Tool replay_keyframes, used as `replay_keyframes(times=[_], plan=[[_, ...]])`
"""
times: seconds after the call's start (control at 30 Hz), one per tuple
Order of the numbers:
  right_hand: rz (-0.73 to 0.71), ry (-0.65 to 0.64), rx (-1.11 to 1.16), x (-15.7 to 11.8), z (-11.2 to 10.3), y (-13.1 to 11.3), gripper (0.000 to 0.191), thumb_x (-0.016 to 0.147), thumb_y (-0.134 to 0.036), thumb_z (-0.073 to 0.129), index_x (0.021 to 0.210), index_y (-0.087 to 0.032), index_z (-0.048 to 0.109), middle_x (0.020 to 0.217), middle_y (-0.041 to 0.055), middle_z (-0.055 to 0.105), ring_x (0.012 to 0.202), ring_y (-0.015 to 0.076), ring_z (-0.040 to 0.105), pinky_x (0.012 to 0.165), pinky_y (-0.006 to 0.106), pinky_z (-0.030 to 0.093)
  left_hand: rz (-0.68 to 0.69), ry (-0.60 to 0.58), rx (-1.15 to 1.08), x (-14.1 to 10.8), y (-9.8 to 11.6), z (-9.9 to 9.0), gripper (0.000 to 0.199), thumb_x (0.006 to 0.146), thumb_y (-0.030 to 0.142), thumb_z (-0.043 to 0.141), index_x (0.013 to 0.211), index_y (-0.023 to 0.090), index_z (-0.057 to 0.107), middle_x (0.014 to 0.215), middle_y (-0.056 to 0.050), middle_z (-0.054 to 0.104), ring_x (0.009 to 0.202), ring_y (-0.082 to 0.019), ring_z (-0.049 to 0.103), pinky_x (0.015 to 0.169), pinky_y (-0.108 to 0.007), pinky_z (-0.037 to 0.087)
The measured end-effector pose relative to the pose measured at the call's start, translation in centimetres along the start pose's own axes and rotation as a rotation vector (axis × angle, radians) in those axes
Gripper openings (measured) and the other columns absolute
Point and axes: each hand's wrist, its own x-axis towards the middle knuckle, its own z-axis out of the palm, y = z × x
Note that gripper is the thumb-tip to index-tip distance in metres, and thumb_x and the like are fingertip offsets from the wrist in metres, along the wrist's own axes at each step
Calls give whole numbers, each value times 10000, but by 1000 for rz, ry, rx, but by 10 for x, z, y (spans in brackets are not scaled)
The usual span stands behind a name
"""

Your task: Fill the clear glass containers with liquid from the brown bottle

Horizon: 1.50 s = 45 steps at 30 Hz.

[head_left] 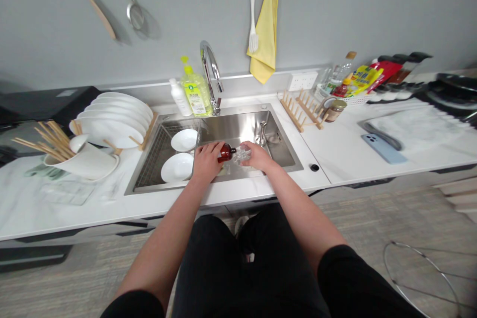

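Over the sink (pixel 238 126), my left hand (pixel 207 160) is closed around a small dark brown bottle (pixel 225 153), tilted on its side with its dark neck pointing right. My right hand (pixel 257 155) grips a clear ridged glass (pixel 242 155), its mouth close to the bottle's neck. Whether liquid runs between them cannot be made out. Two white bowls (pixel 178 168) sit in the wire rack (pixel 149 154) at the left of the sink. A chrome faucet (pixel 210 69) rises behind my hands.
Left of the sink stand white plates (pixel 115 119) in a rack and a white holder (pixel 82 161) with chopsticks. Dish soap (pixel 196 94) is behind the basin. To the right are a wooden rack (pixel 303 109), a jar (pixel 335 111) and a blue phone (pixel 383 148). A yellow cloth (pixel 265 30) hangs above.
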Motion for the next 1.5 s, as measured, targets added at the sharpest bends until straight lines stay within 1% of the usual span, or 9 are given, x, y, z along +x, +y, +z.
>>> replay_keyframes(times=[0.33,0.5,0.73,0.87,1.03,1.37,1.5], plan=[[33,-2,5,0,-1,-3,813,575,-199,1020,1330,-274,727,1252,45,782,1094,269,746,991,406,600,-8,1,-5,0,0,0,667,936,236,783,1589,249,649,1576,-139,728,1425,-376,676,1200,-549,455],[45,-5,0,0,-2,-4,805,570,-191,1024,1313,-270,725,1233,34,771,1050,256,744,968,396,597,-19,-16,-2,0,0,-1,668,946,252,777,1600,260,643,1588,-144,719,1441,-383,667,1210,-550,451],[50,-3,-18,-1,-3,-7,784,581,-204,1022,1303,-264,724,1222,35,775,1009,248,741,992,419,592,-16,-18,-7,0,1,-1,667,952,251,760,1608,262,639,1590,-144,719,1437,-383,667,1217,-556,443],[38,0,-21,-2,-3,-8,766,582,-204,1016,1289,-268,728,1209,34,789,1012,254,745,999,428,597,-19,-21,-15,0,2,-2,685,944,258,764,1618,276,638,1584,-148,720,1437,-392,669,1220,-566,444],[38,-2,12,-2,-2,-6,748,594,-210,997,1289,-283,730,1196,26,784,1028,258,749,966,416,608,-29,-31,-21,1,3,-3,726,928,243,774,1638,288,624,1588,-147,721,1450,-399,662,1228,-574,440],[24,4,-15,-1,-2,-5,732,588,-218,998,1267,-270,732,1170,15,782,1022,251,734,976,402,584,-19,-17,-14,0,3,-3,675,946,243,760,1610,260,641,1590,-146,722,1443,-383,665,1226,-572,437],[29,-1,-16,-1,-2,-4,739,597,-220,1005,1279,-275,727,1176,14,785,1022,254,738,974,402,583,-29,-22,-10,1,3,-3,678,941,234,758,1609,274,646,1590,-141,725,1445,-387,664,1234,-579,432]])
